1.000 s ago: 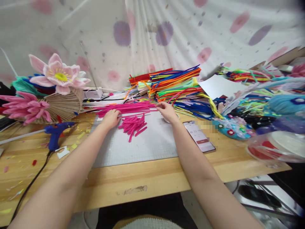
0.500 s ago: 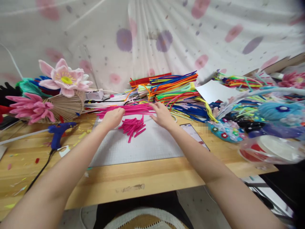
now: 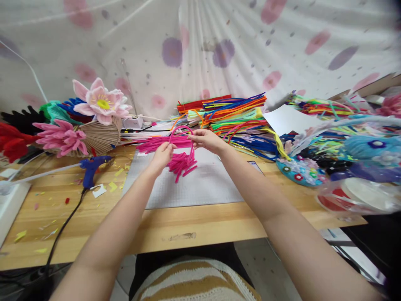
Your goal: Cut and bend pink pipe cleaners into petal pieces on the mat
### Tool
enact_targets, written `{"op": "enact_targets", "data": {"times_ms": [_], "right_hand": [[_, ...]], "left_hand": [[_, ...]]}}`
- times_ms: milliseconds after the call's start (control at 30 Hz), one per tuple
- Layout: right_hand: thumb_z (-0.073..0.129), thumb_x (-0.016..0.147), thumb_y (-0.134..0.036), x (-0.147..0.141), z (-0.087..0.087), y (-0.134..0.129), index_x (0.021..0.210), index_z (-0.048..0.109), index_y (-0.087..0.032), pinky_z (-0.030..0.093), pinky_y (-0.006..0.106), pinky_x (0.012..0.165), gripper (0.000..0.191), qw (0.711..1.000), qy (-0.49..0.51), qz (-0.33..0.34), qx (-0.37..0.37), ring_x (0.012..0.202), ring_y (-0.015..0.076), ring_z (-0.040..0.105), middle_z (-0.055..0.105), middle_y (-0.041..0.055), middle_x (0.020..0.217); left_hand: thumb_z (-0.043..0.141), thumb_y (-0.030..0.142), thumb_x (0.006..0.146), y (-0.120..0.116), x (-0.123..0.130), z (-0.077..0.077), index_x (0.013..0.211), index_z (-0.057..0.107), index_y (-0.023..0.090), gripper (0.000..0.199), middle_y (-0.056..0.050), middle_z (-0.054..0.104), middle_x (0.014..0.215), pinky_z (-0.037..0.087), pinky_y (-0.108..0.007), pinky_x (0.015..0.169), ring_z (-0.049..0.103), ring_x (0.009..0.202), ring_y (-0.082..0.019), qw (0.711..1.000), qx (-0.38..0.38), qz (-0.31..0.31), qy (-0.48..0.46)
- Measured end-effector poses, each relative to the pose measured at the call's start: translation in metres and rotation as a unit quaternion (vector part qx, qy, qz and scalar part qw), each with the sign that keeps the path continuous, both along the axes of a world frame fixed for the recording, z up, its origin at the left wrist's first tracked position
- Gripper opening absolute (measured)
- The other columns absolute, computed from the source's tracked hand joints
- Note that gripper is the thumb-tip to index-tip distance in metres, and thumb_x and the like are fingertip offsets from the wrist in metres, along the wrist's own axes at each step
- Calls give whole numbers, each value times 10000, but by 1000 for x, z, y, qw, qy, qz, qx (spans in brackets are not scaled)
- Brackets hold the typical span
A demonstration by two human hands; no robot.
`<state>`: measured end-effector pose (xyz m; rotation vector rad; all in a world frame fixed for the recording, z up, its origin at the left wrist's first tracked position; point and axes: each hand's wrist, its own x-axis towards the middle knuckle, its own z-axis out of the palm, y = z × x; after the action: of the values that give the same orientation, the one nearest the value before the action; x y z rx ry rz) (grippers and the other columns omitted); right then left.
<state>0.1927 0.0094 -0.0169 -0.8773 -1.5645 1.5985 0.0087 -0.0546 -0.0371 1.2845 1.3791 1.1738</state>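
A long magenta pipe cleaner (image 3: 181,128) arches up in a loop between my two hands. My left hand (image 3: 163,155) is closed, pinching it at the left side of the arch. On the right side, my right hand (image 3: 205,141) pinches the same pipe cleaner, and a length hangs below the fingers. Just beneath lies a heap of short cut magenta pieces (image 3: 179,165) on the grey cutting mat (image 3: 200,190). Behind my left hand a bundle of long magenta pipe cleaners (image 3: 150,144) rests at the mat's back edge.
A blue glue gun (image 3: 90,169) with a cord lies left, near yellow scraps. Pink fabric-like flowers (image 3: 102,102) stand behind it. Bundles of coloured pipe cleaners (image 3: 234,113) line the back. At right are a phone (image 3: 255,166), a decorated blue piece (image 3: 297,173) and a wrapped roll (image 3: 354,196).
Both hands have come up from the long magenta bundle with one pipe cleaner, now bent into an arch between them. The view has shifted slightly left.
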Motion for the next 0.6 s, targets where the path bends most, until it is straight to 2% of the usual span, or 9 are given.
{"op": "enact_targets", "data": {"times_ms": [67, 167, 300, 433, 500, 600], "right_hand": [[715, 609, -334, -6, -1, -5, 703, 543, -152, 469, 198, 556, 268, 999, 32, 6, -16, 526, 58, 528, 547, -38, 573], [720, 603, -325, -12, -5, -8, 699, 538, -149, 470, 192, 535, 271, 999, 39, 0, -17, 509, 54, 528, 549, -43, 562], [719, 602, -326, -11, -13, -9, 690, 535, -146, 474, 195, 530, 273, 999, 36, 11, -9, 499, 56, 534, 556, -42, 552], [707, 616, -331, -11, -18, -10, 699, 539, -143, 483, 200, 549, 265, 999, 37, 32, -8, 518, 66, 559, 579, -31, 552], [705, 618, -329, -11, -19, -11, 709, 541, -139, 490, 211, 568, 267, 998, 39, 41, -9, 541, 78, 580, 596, -21, 568], [703, 622, -332, -12, -21, -11, 731, 547, -138, 495, 224, 592, 272, 997, 42, 57, -15, 565, 89, 597, 611, -12, 596]], "left_hand": [[389, 179, 836, -6, 17, -2, 697, 473, 153, 164, 11, 508, 611, 457, -228, 568, 526, 547, -85, 988, -55, -8, -147], [369, 172, 854, -14, 33, -3, 689, 448, 142, 185, -19, 562, 645, 503, -292, 625, 599, 600, -114, 967, -95, -20, -236], [342, 169, 871, -18, 37, -2, 759, 455, 132, 164, -52, 606, 666, 512, -297, 582, 626, 592, -136, 969, -121, -30, -212], [288, 156, 884, -17, 39, -4, 787, 464, 132, 202, -32, 587, 632, 480, -241, 491, 575, 490, -100, 975, -119, -34, -185], [299, 159, 881, -16, 40, -7, 768, 465, 138, 202, 1, 540, 582, 426, -196, 425, 498, 411, -66, 974, -110, -45, -194], [366, 175, 864, -15, 41, -10, 726, 460, 147, 169, 44, 443, 515, 268, -135, 337, 343, 333, -24, 968, -105, -57, -223]]}}
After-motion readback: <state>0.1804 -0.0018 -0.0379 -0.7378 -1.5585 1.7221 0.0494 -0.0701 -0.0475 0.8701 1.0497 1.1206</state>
